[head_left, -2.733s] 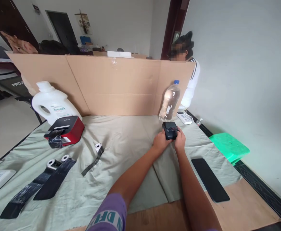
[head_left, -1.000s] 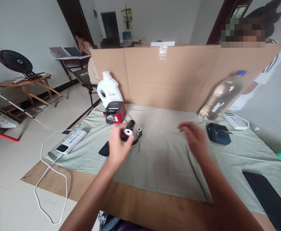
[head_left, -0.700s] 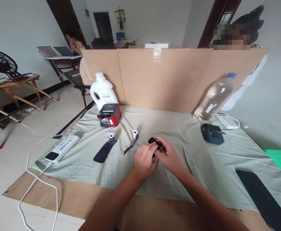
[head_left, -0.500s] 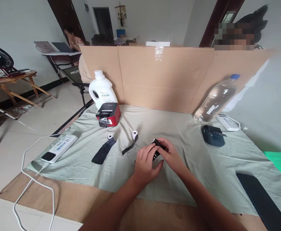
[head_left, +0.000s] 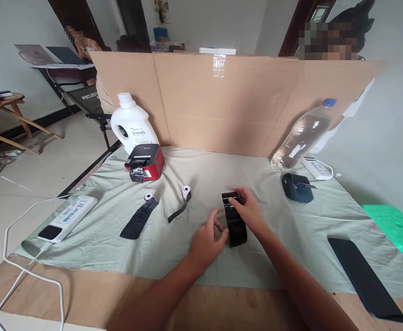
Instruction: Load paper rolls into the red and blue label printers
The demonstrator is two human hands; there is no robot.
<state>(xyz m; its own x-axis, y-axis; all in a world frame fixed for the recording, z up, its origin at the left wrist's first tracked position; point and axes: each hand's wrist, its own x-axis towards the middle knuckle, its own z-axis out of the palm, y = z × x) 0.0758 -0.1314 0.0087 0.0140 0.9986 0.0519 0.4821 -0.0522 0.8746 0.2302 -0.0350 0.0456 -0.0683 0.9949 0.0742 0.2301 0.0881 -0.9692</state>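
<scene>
My right hand (head_left: 249,208) pinches the upper end of a glossy black roll (head_left: 229,196), thumb on its front and fingers at its far side. From the roll a wide black strip (head_left: 236,230) extends toward me, just above or on the cloth. My left hand (head_left: 208,239) is open beside the strip's left edge, its thumb tip very close; I cannot tell whether it touches. To the left lie two small white rolls, one with a broad dark strip (head_left: 139,218) and the other (head_left: 187,189) with a narrow dark strip.
A red-and-black printer (head_left: 146,162) stands before a white jug (head_left: 134,122) at back left. A water bottle (head_left: 305,135) leans on the cardboard screen (head_left: 208,101). At right are a small black device (head_left: 297,188) and a phone (head_left: 365,278); a white power bank (head_left: 67,218) lies left.
My left hand has come off the black roll, moved slightly left and opened. My right hand still holds the roll, whose black strip now shows at length. The view has shifted a little.
</scene>
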